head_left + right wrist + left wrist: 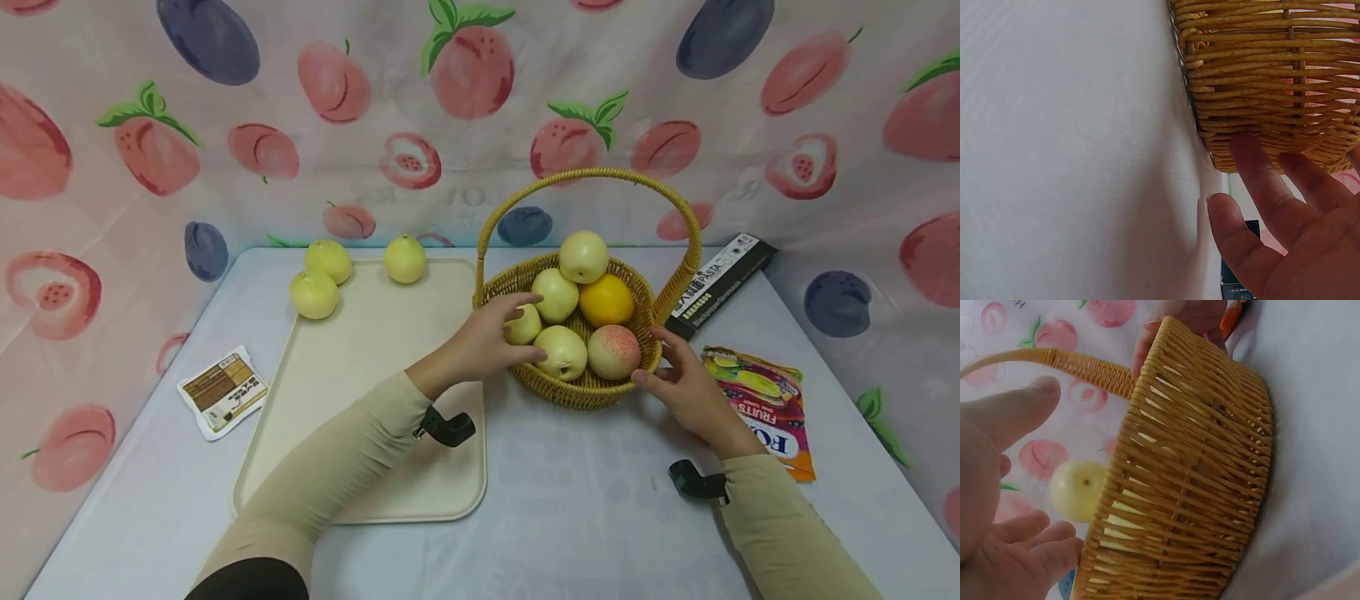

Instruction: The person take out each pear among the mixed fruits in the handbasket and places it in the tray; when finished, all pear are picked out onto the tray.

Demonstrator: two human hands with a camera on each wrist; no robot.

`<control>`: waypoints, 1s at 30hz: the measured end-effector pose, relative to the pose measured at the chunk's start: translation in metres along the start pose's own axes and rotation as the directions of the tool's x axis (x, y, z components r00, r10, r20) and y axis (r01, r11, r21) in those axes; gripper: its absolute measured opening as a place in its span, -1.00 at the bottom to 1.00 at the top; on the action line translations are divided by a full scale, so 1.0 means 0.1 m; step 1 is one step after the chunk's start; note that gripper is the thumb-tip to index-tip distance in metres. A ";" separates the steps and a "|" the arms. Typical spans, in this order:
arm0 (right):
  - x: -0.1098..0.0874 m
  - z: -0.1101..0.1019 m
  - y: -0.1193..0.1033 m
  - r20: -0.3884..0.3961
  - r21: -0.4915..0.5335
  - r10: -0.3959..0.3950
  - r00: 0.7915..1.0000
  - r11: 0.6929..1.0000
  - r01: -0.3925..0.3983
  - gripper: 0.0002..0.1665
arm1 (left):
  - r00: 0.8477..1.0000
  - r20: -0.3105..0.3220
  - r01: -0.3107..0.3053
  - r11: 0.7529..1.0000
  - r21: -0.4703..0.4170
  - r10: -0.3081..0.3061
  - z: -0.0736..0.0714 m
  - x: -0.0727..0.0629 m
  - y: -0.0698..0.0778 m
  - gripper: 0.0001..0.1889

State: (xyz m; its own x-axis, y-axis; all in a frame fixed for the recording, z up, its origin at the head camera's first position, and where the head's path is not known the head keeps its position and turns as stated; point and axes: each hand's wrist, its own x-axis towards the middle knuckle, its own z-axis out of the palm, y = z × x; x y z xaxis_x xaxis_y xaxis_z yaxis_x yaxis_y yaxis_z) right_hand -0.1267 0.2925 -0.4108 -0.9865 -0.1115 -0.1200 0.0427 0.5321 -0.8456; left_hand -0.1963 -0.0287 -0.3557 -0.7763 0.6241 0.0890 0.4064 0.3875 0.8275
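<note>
My left hand (487, 337) is at the basket's left rim, its thumb and fingers spread apart around a pale yellow-green fruit (524, 325). In the left wrist view, nothing is pinched between thumb and fingers. The wicker basket (558, 397) has a tall arched handle and holds several pale fruits, an orange (606, 300) and a blushed peach (614, 352). At the right rim rests my right hand (690, 392). Its fingers lie fairly straight against the outside of the weave in the right wrist view, where the thumb is hidden.
Left of the basket lies a cream tray (375, 350); pale fruits (405, 259) sit along its far end and corner. A white-and-brown packet (223, 392) is beside it. On the right are a black pasta box (720, 283) and a colourful candy bag (765, 404).
</note>
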 end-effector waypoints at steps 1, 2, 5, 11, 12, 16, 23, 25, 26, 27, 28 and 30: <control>0.00 0.00 0.00 -0.002 -0.003 0.001 1.000 1.000 -0.001 0.00 | 1.000 0.006 -0.003 1.000 0.003 0.003 0.01 0.03 0.00 -0.23; 0.00 0.00 0.00 -0.003 -0.004 0.001 1.000 1.000 -0.001 0.00 | 1.000 0.011 -0.003 1.000 0.012 0.003 0.01 0.07 0.01 -0.23; 0.00 0.00 -0.01 -0.006 -0.006 0.000 1.000 1.000 0.000 0.00 | 0.999 0.032 0.003 0.999 0.044 -0.004 0.03 0.17 0.04 -0.25; -0.01 0.00 -0.02 -0.004 -0.007 -0.003 1.000 1.000 0.003 -0.01 | 0.991 0.121 0.043 0.994 0.100 -0.055 0.09 0.33 0.06 -0.23; -0.01 0.00 -0.02 -0.003 -0.005 -0.005 1.000 1.000 0.005 -0.01 | 0.989 0.133 0.043 0.994 0.105 -0.057 0.10 0.34 0.05 -0.22; -0.01 0.00 -0.02 0.001 0.002 -0.009 1.000 1.000 0.009 -0.01 | 0.987 0.147 0.043 0.992 0.120 -0.061 0.15 0.39 0.04 -0.20; 0.00 0.00 -0.01 -0.001 -0.006 -0.011 1.000 1.000 0.011 -0.02 | 0.984 0.161 0.063 0.993 0.102 -0.078 0.21 0.47 0.03 -0.17; 0.00 0.00 -0.01 -0.001 -0.005 -0.011 1.000 1.000 0.011 -0.02 | 0.982 0.165 0.075 0.992 0.104 -0.091 0.22 0.49 0.03 -0.17; 0.00 0.01 -0.01 -0.002 -0.005 -0.010 1.000 1.000 0.010 -0.02 | 0.981 0.168 0.082 0.991 0.107 -0.099 0.22 0.49 0.04 -0.17; 0.00 0.01 -0.01 -0.003 -0.005 -0.009 1.000 1.000 0.009 -0.02 | 0.980 0.171 0.088 0.990 0.106 -0.106 0.22 0.50 0.04 -0.18; 0.00 0.01 -0.01 -0.004 -0.006 -0.008 1.000 1.000 0.008 -0.02 | 0.978 0.174 0.096 0.989 0.109 -0.114 0.23 0.51 0.05 -0.18; 0.00 0.01 -0.01 -0.006 -0.009 -0.008 1.000 1.000 0.008 -0.01 | 0.976 0.180 0.105 0.988 0.112 -0.124 0.23 0.52 0.06 -0.19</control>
State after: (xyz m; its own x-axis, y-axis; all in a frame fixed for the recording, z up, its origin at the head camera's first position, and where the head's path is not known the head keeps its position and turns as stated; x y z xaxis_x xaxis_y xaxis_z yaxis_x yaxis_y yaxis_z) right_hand -0.1267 0.2909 -0.4101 -0.9877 -0.1105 -0.1104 0.0337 0.5391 -0.8416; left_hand -0.2228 0.0222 -0.3587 -0.7209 0.6834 -0.1156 0.3743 0.5242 0.7649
